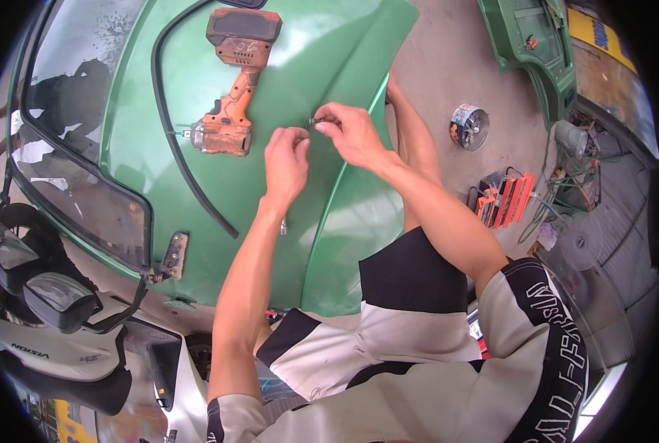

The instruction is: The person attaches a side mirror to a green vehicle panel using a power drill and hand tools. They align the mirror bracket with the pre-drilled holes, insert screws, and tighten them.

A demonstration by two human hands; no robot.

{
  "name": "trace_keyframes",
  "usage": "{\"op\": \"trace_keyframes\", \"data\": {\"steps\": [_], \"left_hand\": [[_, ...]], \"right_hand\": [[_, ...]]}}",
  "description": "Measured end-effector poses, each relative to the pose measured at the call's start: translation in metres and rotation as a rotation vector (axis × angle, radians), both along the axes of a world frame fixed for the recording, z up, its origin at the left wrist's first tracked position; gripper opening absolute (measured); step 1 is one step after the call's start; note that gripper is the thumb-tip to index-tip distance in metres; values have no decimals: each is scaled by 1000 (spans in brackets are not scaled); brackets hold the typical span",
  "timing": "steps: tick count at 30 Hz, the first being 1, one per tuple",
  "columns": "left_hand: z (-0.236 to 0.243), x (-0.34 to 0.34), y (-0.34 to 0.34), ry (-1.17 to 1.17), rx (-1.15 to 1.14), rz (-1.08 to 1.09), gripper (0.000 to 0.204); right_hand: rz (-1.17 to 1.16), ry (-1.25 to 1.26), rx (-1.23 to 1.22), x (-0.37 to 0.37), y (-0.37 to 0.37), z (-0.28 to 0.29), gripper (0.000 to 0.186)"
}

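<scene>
Both forearms rise from the lower edge to a green vehicle body panel (300, 66); the left hand (285, 159) rests on the panel with fingertips curled together, and whether it grips anything cannot be told. At its 2 o'clock, the right hand (348, 133) has thumb and fingers clamped on a small dark bolt (313, 119) against the panel, near centre frame. An orange cordless impact driver (233, 81) lies on the panel at the hands' 10 o'clock, beside a black rubber seal strip (171, 140); a round tin (468, 127) sits on the concrete floor at 3 o'clock.
</scene>
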State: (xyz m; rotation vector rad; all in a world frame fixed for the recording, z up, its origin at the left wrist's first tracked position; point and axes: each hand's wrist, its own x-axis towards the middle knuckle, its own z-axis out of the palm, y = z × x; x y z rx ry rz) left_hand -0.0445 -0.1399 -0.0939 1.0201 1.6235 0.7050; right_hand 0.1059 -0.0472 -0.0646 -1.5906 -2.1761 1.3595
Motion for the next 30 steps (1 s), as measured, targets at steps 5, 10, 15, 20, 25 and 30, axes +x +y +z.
{"op": "trace_keyframes", "data": {"steps": [5, 10, 15, 20, 25, 30], "left_hand": [[43, -34, -48, -1077, -155, 634, 21], [103, -49, -105, -868, -122, 622, 11], [151, -46, -134, -1061, -21, 761, 18], [198, -73, -180, -838, 39, 849, 19], [279, -93, -193, -681, -62, 951, 32], [346, -106, -203, -663, 97, 1038, 35]], "right_hand": [[-111, 138, -362, -25, -27, 79, 19], [-32, 309, -336, -68, -74, 123, 14], [-29, 333, -400, -88, -104, 176, 15], [78, 283, -405, -137, -139, 221, 15], [392, 385, -155, -163, -158, 281, 14], [378, 485, -193, -183, -167, 365, 25]]}}
